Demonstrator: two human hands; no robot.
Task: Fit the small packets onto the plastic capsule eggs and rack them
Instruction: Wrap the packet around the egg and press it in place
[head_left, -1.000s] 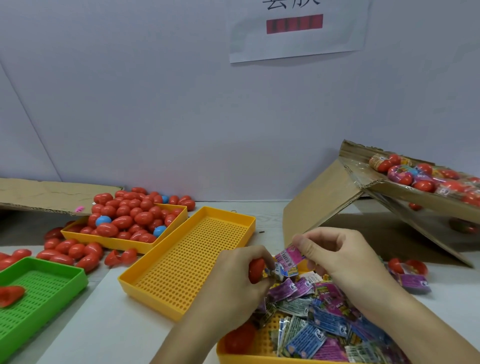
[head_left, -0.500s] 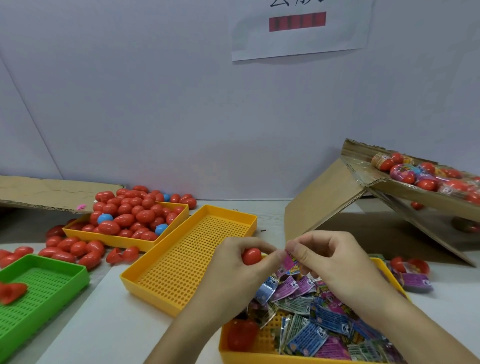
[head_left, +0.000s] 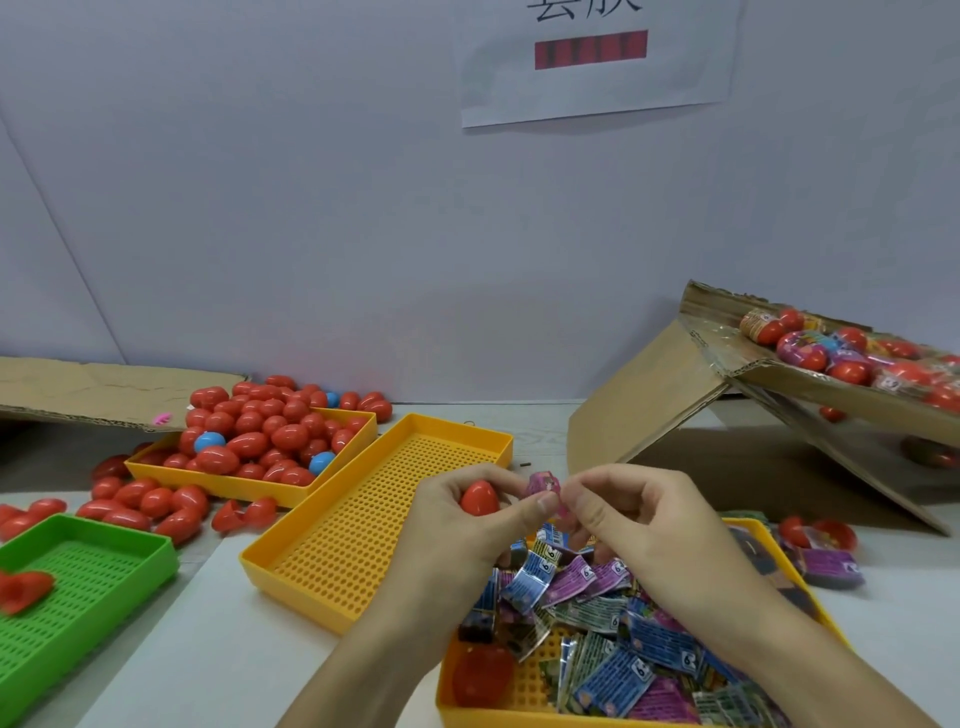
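My left hand (head_left: 467, 535) grips a red capsule egg (head_left: 479, 498) in its curled fingers, with the thumb reaching right. A small pink packet (head_left: 545, 487) is pinched between both hands, and my right hand (head_left: 628, 525) holds its right side with thumb and fingertips. Both hands hover above a yellow tray (head_left: 524, 719) heaped with several blue, purple and green packets (head_left: 613, 644). A cardboard rack (head_left: 810, 384) at the right carries several wrapped eggs (head_left: 805, 345).
An empty perforated yellow tray (head_left: 452, 434) lies at centre. Behind it to the left, another yellow tray (head_left: 228, 480) overflows with red and blue eggs (head_left: 260, 431), and more are scattered on the table. A green tray (head_left: 130, 571) sits at the near left. Flat cardboard (head_left: 88, 387) lies at far left.
Both hands rose a little from the packet tray. The pink packet came up between the fingertips and now sits beside the egg's right end.
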